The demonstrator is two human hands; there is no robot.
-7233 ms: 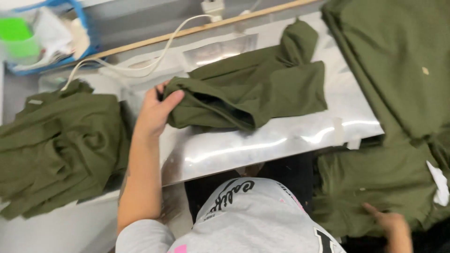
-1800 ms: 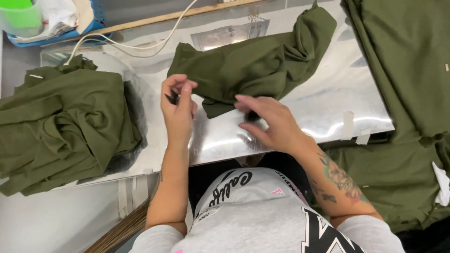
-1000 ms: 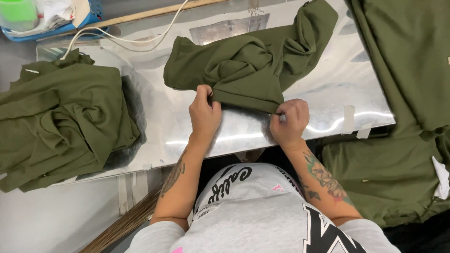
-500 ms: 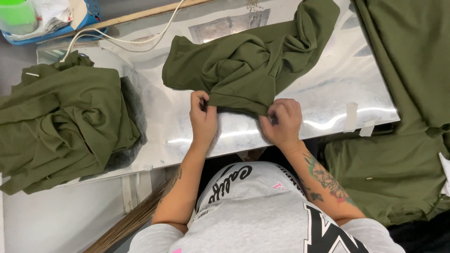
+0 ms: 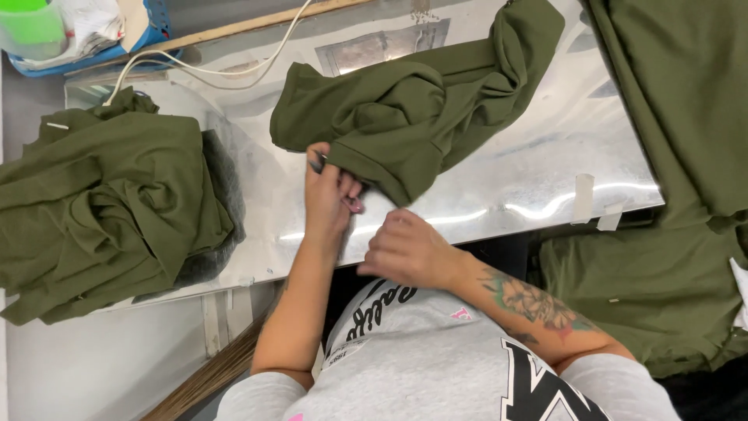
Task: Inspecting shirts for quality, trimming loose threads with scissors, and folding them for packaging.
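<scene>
At the centre of the frame the left hand (image 5: 329, 196) pinches the near folded edge of an olive-green garment (image 5: 413, 117), fingers closed on the cloth; a small dark tool seems to sit in that grip, but it is too small to name. Held this way, the hem is lifted slightly off the surface, which appears to keep the edge taut and turned towards the person. The right hand (image 5: 409, 251) sits just below and to the right, loosely curled, knuckles up; it is near the hem but I cannot tell whether it touches the cloth or holds anything, since the fingertips are tucked under.

The garment lies bunched on a shiny metal worktable (image 5: 499, 187), its bulk running towards the upper right of the frame. Two strips of pale tape (image 5: 583, 199) mark the table's near edge at right. At left, a heap of the same olive garments (image 5: 101, 210) rests on the table end, well apart from the hands. More olive cloth (image 5: 670, 117) hangs down the right side and is cut off by the frame. A white cable (image 5: 226, 68) loops along the top, and a blue tray (image 5: 156, 23) with a green container (image 5: 31, 27) shows only in part in the upper left corner.
</scene>
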